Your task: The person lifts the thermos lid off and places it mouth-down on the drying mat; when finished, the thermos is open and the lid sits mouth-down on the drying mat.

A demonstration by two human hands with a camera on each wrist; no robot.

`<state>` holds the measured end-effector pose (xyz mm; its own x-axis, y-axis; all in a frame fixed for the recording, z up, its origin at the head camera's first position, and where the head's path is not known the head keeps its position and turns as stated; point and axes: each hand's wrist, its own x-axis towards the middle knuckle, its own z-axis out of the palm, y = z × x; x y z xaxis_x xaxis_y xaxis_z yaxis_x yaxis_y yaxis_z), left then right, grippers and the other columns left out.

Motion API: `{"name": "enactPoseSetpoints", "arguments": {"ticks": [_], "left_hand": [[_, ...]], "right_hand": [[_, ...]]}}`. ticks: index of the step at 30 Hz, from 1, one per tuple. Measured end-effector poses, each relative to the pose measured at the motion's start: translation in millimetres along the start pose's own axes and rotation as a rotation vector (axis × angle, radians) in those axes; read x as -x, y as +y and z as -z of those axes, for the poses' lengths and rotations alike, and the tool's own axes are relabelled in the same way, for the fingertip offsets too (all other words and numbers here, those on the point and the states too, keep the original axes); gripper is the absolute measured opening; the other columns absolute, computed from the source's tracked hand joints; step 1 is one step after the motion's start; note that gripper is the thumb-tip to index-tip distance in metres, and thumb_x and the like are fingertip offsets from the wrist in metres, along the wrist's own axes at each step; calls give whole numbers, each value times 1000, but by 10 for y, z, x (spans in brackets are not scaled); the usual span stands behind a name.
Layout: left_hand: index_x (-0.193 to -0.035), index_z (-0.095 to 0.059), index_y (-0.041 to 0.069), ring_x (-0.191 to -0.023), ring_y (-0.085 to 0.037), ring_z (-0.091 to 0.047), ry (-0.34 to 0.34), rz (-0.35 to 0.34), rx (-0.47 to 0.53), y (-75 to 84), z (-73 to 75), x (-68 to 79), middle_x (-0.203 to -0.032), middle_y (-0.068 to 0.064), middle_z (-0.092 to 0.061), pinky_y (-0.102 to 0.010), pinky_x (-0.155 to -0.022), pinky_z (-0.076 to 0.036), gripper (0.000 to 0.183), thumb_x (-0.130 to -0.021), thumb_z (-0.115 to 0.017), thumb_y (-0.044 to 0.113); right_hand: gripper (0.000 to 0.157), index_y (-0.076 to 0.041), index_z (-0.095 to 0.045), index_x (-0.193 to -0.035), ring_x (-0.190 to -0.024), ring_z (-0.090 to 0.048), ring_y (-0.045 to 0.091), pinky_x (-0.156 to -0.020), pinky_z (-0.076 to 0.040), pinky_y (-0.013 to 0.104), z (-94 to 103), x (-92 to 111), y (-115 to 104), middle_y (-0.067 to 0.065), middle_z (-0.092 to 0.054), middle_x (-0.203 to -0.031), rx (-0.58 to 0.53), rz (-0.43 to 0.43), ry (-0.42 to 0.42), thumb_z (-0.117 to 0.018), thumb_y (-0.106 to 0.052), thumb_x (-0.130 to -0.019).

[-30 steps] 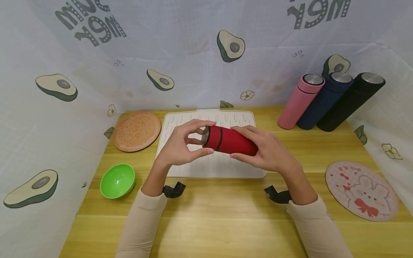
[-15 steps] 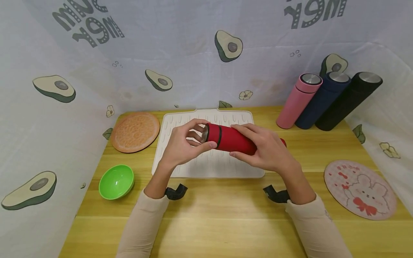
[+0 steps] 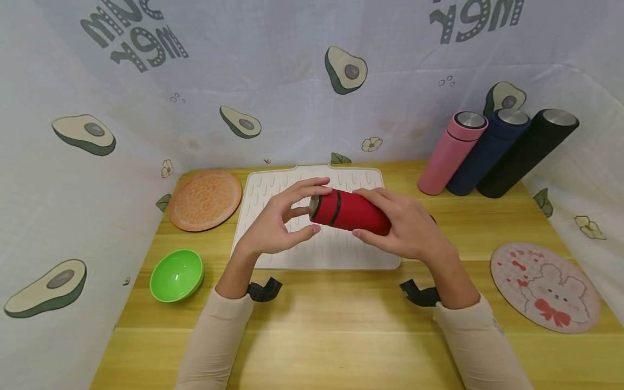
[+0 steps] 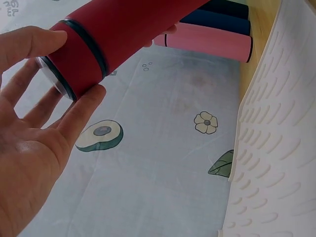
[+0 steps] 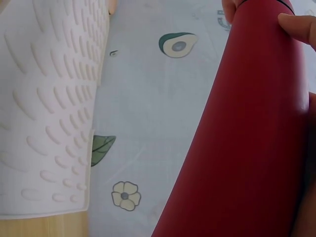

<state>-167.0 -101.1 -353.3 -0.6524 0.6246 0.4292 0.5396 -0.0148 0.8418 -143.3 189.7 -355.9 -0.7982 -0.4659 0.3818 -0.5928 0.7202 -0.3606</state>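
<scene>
Looking straight at a red flask (image 3: 361, 212), held in the air over the white ridged mat (image 3: 312, 255), about midway between the left and right edges of the surface (image 3: 336, 325) and toward the far edge. Tipped nearly onto its side, pointing the metallic cap end (image 3: 315, 206) at the left edge! Seeing the right hand (image 3: 407, 226) wrapped round the lower body, gripping with thumb and fingers on opposite sides. Seeing the left hand (image 3: 273, 228) spread loosely about the cap end; cannot tell contact from a near miss there. Looking stiff all over, probably metal beneath that smooth matt coat, so likely solid in weight; cannot tell full from empty. Likely a touch slippery under dry fingers, hardly fragile, at worst prone to dents or scratches. Best held round the middle of the body, below the dark ring (image 3: 336, 208), and at the cap by opposite sides. And spotting, by the far right corner of the surface, a pink flask (image 3: 448, 162), a blue flask (image 3: 485, 155) and a black flask (image 3: 525, 157), standing close together.
</scene>
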Motion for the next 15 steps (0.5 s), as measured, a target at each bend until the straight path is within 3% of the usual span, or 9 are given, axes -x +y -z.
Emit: {"name": "enactPoseSetpoints", "arguments": {"ticks": [3,8,15], "left_hand": [[-145,-57,11,-142,-18,-48,11,13,17,-10,10,-3,-156,1,-48,-43,-100,-58,61,-88,-75,-4],[-144,-59,14,-120,-21,-62,64,63,18,-6,15,-12,-144,-1,-59,-40,-91,-62,62,-86,-80,2],[-135,-65,20,-95,-23,-71,176,209,-15,-4,-3,-15,-122,-3,-67,-36,-84,-64,49,-89,-81,17]], "right_hand": [[68,-20,-59,-142,-86,-68,22,-68,-60,36,2,-6,3,7,-70,-120,2,10,-4,-82,-44,-82],[69,-20,-60,-141,-86,-68,21,-67,-59,35,7,-10,-2,7,-70,-119,0,30,2,-82,-45,-81],[69,-21,-61,-140,-88,-68,21,-68,-60,35,2,-25,-3,6,-69,-120,0,43,6,-83,-46,-80]]}}
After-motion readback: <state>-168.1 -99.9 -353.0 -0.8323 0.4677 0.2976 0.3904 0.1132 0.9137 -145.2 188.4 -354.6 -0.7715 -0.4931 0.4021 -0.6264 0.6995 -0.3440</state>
